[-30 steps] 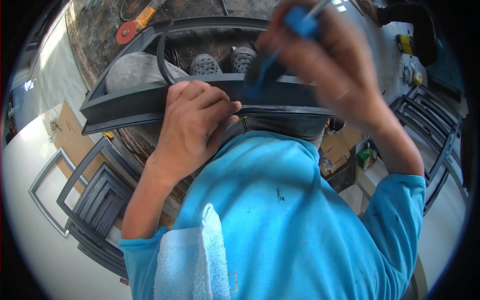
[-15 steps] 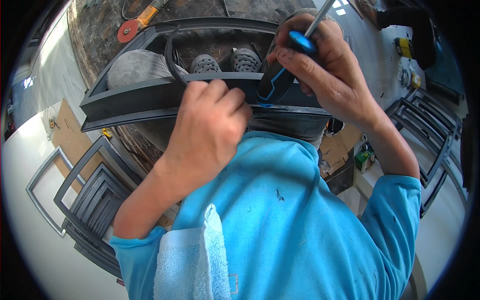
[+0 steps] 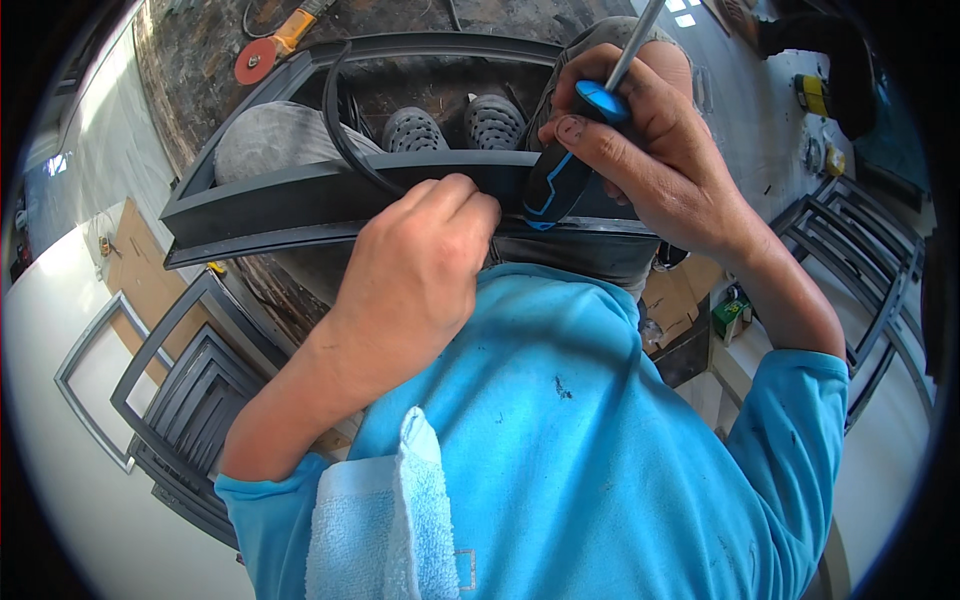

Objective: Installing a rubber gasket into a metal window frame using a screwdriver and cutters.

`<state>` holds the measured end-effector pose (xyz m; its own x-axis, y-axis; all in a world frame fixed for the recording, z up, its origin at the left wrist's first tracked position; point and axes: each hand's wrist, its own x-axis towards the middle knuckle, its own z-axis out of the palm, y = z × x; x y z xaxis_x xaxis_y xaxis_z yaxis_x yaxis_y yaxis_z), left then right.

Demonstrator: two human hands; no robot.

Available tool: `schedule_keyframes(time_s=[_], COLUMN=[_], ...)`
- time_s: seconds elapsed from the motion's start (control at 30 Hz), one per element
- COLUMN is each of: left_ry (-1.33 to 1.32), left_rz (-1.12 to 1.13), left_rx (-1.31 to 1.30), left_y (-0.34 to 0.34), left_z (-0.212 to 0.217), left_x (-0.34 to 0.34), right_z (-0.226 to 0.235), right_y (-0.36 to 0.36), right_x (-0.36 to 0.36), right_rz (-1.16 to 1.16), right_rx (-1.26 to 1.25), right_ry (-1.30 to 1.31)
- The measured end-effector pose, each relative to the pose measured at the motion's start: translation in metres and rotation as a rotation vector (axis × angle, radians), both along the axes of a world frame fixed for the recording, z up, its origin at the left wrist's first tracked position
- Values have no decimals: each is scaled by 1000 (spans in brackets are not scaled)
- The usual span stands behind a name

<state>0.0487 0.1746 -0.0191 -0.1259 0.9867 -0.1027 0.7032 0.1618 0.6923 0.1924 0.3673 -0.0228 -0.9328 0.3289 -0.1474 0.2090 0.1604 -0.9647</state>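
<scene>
A dark grey metal frame lies across my lap, its near bar facing me. In my right hand is a screwdriver with a black and blue handle. Its shaft points up and away, and the handle's butt end is down at the near bar's lower edge. My left hand is closed at the middle of that bar, pinching a black rubber strip. The strip loops up from my fingers over the frame's opening. My left fingertips are hidden behind the hand.
An orange angle grinder with a red disc lies on the floor at the far left. More dark frames are stacked at the left, and others at the right. A small green box sits near my right elbow. Another person's leg shows at the far right.
My left hand has moved slightly right and lower along the bar, and the strip's loop has shifted with it. The screwdriver's butt end has moved slightly right and down.
</scene>
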Motion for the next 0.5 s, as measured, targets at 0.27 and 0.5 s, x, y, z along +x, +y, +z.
schedule_keyframes(time_s=[0.27,0.5], left_ry=[79,81], left_rz=[-131,-133], left_rx=[-16,35], left_y=[11,-2], left_z=[-1,-2], left_x=[-4,-1], right_z=[-6,-3], right_y=[2,4], right_x=[3,1], right_rz=[13,-24], right_rx=[37,102], right_ry=[-14,95])
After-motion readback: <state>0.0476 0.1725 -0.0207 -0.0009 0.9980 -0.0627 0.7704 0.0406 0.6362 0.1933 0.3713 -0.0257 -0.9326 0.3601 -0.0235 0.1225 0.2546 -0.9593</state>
